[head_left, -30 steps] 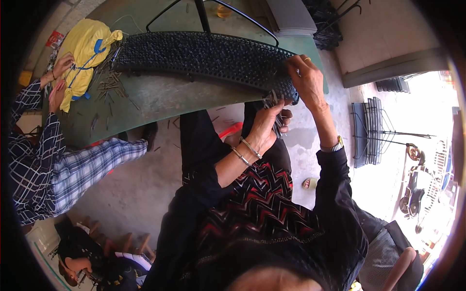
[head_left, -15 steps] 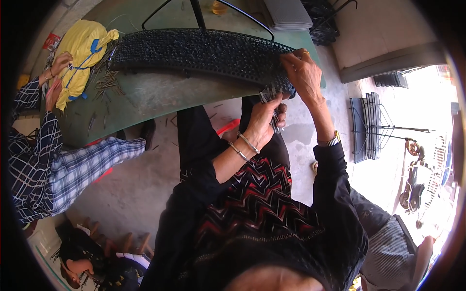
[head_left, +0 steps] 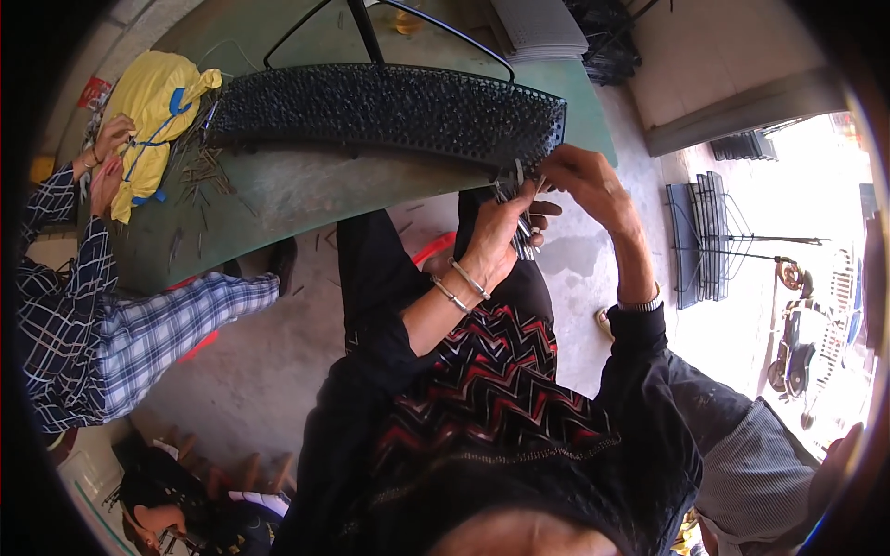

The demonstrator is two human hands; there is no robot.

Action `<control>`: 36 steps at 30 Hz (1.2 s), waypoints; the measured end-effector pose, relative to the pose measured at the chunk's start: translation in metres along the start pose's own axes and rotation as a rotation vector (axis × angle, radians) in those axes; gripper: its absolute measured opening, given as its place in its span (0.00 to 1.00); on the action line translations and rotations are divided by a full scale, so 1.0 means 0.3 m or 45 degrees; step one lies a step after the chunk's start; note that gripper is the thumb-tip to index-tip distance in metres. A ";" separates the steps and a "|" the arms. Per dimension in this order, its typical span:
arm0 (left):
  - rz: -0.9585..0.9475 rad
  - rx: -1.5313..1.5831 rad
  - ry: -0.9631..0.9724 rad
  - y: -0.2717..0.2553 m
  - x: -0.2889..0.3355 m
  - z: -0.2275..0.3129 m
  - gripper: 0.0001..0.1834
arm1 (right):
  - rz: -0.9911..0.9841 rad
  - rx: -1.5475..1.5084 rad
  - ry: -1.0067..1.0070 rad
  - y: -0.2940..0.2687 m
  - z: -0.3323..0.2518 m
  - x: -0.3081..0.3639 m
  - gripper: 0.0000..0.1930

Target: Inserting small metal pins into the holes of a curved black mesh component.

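While watching from the head view, catch the left grip (head_left: 498, 232) wrapped tight around a bunch of thin metal strips (head_left: 526, 243), pressed between thumb and fingers just off the near right corner of a long black perforated panel (head_left: 371, 107). Across now to the right grip (head_left: 596, 185): fingers bent and drawn in close to the upper ends of those strips, right beside that same corner. Cannot tell whether pinching one. Note two metal bracelets (head_left: 451, 295) on the left wrist, a metal band (head_left: 640, 304) on the right. Up to the panel, lying lengthwise across a green surface (head_left: 297, 190), with a black tubular frame (head_left: 366, 37) at its far side. Over to the left end: see a yellow bag (head_left: 153, 102) with blue ties, a co-worker's hands (head_left: 113, 137) right at it, and loose strips (head_left: 204, 171) scattered between bag and panel. Beyond the panel, spot a cup of amber liquid (head_left: 408, 20) and, farther right, stacked grey sheets (head_left: 542, 28).
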State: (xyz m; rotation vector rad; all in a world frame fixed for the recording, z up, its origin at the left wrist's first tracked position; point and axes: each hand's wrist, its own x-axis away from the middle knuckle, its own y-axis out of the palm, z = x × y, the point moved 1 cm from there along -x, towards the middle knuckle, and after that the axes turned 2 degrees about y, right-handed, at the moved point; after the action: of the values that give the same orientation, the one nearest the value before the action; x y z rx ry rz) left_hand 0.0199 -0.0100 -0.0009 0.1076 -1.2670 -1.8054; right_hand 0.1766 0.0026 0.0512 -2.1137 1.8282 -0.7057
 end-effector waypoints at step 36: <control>-0.091 -0.070 -0.192 -0.007 -0.009 -0.020 0.22 | 0.937 0.680 -0.381 0.016 0.047 -0.129 0.06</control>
State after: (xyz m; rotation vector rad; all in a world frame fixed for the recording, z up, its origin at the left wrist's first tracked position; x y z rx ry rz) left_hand 0.0233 -0.0120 -0.0065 -0.0148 -1.3320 -1.9383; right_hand 0.1763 0.0380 0.0296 -1.0367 1.7942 -0.5530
